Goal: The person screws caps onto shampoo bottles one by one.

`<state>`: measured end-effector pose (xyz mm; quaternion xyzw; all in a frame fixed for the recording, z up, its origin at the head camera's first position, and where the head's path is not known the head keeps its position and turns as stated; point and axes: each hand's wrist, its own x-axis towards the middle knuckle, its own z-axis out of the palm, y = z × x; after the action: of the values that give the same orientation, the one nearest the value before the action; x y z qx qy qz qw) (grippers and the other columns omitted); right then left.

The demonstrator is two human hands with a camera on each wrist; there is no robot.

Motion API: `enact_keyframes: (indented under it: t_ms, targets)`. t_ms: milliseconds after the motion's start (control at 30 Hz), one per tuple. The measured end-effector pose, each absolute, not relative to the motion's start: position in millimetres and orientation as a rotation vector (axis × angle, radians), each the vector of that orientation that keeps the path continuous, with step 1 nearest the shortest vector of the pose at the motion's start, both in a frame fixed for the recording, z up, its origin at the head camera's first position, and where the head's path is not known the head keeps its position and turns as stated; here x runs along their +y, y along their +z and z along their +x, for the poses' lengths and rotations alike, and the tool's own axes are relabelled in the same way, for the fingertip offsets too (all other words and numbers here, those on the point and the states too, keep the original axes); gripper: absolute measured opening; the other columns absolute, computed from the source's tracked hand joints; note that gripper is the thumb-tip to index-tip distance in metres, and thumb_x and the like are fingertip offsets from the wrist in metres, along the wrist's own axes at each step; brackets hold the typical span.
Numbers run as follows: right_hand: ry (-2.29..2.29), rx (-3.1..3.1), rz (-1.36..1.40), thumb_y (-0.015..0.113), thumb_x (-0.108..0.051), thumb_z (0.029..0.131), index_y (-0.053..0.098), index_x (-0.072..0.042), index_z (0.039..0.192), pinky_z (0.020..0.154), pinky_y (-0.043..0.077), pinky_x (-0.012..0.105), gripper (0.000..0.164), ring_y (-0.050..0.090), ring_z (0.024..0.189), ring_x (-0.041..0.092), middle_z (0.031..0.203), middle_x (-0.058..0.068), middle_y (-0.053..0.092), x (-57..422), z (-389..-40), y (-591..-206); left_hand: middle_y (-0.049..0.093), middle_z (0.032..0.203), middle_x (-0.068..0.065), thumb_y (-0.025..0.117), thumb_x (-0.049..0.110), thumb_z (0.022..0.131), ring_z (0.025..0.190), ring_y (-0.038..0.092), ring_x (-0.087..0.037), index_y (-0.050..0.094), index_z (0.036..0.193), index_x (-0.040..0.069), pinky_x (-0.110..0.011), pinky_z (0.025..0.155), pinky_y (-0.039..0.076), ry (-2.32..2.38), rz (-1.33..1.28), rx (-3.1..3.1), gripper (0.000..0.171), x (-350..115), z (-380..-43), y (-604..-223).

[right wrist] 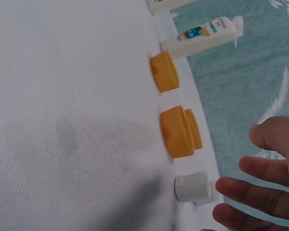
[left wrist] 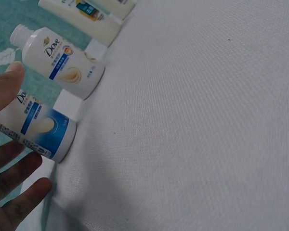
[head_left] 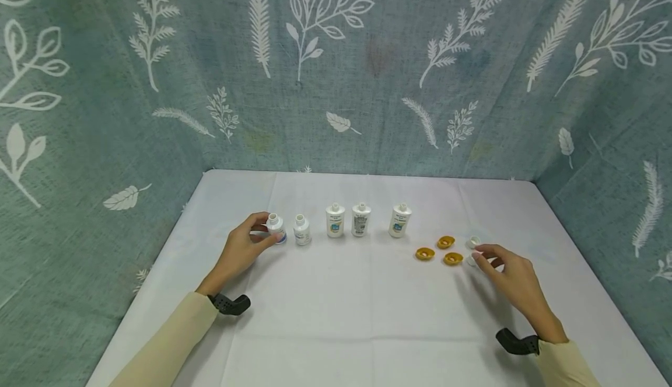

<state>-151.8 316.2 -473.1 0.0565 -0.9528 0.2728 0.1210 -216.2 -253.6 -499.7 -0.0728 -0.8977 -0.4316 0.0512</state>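
At the left, my left hand (head_left: 247, 247) holds a small white Dove bottle (left wrist: 43, 127) between thumb and fingers. The bottle stands upright on the table, its neck bare and a blue band round its base. Just right of it stands a second white Dove bottle (head_left: 301, 230), also uncapped. My right hand (head_left: 511, 276) is over the right side, fingers loosely bent beside two white caps. In the right wrist view, the nearer white cap (right wrist: 191, 187) sits apart from the fingertips, partly covering the farther white cap (head_left: 473, 241).
Three cream bottles without caps, one left (head_left: 335, 221), one middle (head_left: 360, 220) and one right (head_left: 400, 221), stand along the back. Three orange caps, including a front one (head_left: 453, 259), lie left of the white caps. A white cloth covers the table (head_left: 315, 305); patterned fabric (head_left: 367, 83) hangs around it.
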Motion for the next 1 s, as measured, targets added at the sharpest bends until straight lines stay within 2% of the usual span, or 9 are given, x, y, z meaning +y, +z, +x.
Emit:
enact_keyframes:
  t_ms: [300, 500, 700, 1000]
  targets:
    - [0.767, -2.795, 0.155, 0.075, -0.024, 0.097, 0.071, -0.003, 0.12, 0.062, 0.05, 0.037, 0.032, 0.068, 0.082, 0.03, 0.097, 0.013, 0.073, 322.8, -151.9, -475.0, 0.065, 0.125, -0.012, 0.074, 0.045, 0.095, 0.116, 0.063, -0.029, 0.055, 0.14, 0.012, -0.046, 0.093, 0.057, -1.324, -0.218, -2.707, 0.06, -252.4, -217.0, -501.4]
    - [0.769, -2.803, 0.162, 0.077, -0.022, 0.095, 0.07, -0.001, 0.122, 0.061, 0.05, 0.036, 0.035, 0.068, 0.082, 0.031, 0.1, 0.016, 0.073, 327.7, -152.3, -474.6, 0.067, 0.122, -0.013, 0.075, 0.046, 0.094, 0.105, 0.067, -0.029, 0.056, 0.138, 0.01, -0.045, 0.086, 0.057, -1.266, -0.233, -2.706, 0.059, -252.3, -214.9, -501.9]
    - [0.776, -2.827, 0.175, 0.079, -0.019, 0.092, 0.069, -0.001, 0.123, 0.062, 0.051, 0.037, 0.037, 0.069, 0.082, 0.032, 0.102, 0.019, 0.072, 330.1, -154.0, -476.2, 0.069, 0.119, -0.011, 0.076, 0.043, 0.094, 0.102, 0.067, -0.025, 0.058, 0.135, 0.008, -0.042, 0.084, 0.057, -1.21, -0.264, -2.703, 0.057, -255.2, -207.2, -501.7]
    - [0.75, -2.913, 0.122, 0.08, -0.026, 0.092, 0.067, 0.0, 0.127, 0.066, 0.055, 0.045, 0.045, 0.069, 0.086, 0.033, 0.107, 0.021, 0.071, 329.1, -156.0, -482.0, 0.07, 0.116, -0.009, 0.078, 0.04, 0.093, 0.101, 0.067, -0.024, 0.06, 0.133, 0.008, -0.041, 0.084, 0.057, -1.199, -0.286, -2.69, 0.055, -256.2, -191.3, -496.7]
